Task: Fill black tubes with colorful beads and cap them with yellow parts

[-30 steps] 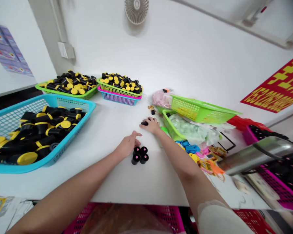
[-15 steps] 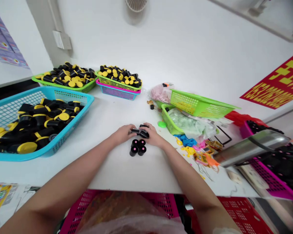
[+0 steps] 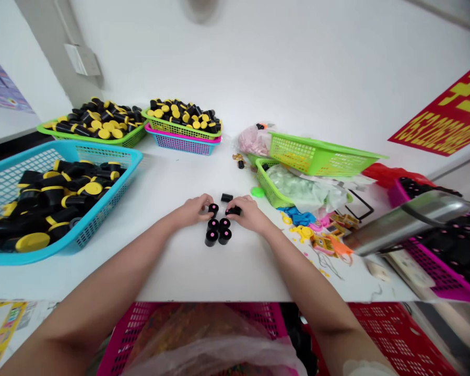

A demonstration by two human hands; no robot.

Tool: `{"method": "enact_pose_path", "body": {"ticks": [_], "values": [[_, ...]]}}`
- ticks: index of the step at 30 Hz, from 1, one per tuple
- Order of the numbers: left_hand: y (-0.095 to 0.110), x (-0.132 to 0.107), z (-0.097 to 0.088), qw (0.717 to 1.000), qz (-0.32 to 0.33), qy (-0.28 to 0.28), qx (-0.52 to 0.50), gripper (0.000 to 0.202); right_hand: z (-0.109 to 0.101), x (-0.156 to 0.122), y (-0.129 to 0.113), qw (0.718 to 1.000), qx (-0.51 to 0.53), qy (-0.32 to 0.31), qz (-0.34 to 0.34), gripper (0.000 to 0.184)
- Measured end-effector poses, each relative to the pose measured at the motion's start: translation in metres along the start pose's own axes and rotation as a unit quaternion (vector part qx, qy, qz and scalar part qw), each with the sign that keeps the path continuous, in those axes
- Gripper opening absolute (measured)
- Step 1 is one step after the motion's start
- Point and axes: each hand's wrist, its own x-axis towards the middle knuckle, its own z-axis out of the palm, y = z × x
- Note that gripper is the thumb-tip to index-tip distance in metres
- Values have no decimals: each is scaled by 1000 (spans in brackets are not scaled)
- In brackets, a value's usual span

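My left hand (image 3: 191, 210) rests on the white table with its fingertips against an upright black cylinder (image 3: 213, 209). I cannot tell if it grips this piece. My right hand (image 3: 250, 214) is shut on a black tube (image 3: 233, 211) lying on its side. Between my hands, several more upright black cylinders with pink-dotted tops (image 3: 218, 232) stand in a tight group. A further black tube (image 3: 227, 197) lies alone just beyond my fingers.
A turquoise basket (image 3: 102, 148) of yellow-capped black containers stands to the left. Beyond it are green baskets (image 3: 90, 141) with similar pieces. To the right are a lime basket (image 3: 321, 158), bagged items and scattered printed toy parts. A metal tube (image 3: 399, 222) juts in at right.
My hands have moved apart. A black tube now lies alone beyond them, and another upright cylinder stands beside my left hand. The head view has shifted slightly.
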Motion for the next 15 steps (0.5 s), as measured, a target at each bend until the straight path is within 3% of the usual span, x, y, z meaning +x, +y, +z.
{"method": "enact_pose_path", "body": {"ticks": [3, 6, 8, 12, 15], "values": [[-3, -1, -6, 998, 23, -42, -45, 40, 2, 1, 5, 998, 58, 33, 23, 17], [-4, -2, -10, 993, 31, -77, -81, 41, 6, 2, 7, 996, 84, 17, 36, 18], [-5, -2, -10, 993, 30, -80, -81, 48, 7, 2, 8, 995, 100, -1, 10, 25], [-8, -1, -6, 997, 20, -7, -68, 49, 0, 3, 16, 993, 112, -5, -44, 33], [-6, 5, -7, 997, -3, 65, -39, 43, -8, 4, 27, 997, 58, 40, 16, 32]]}}
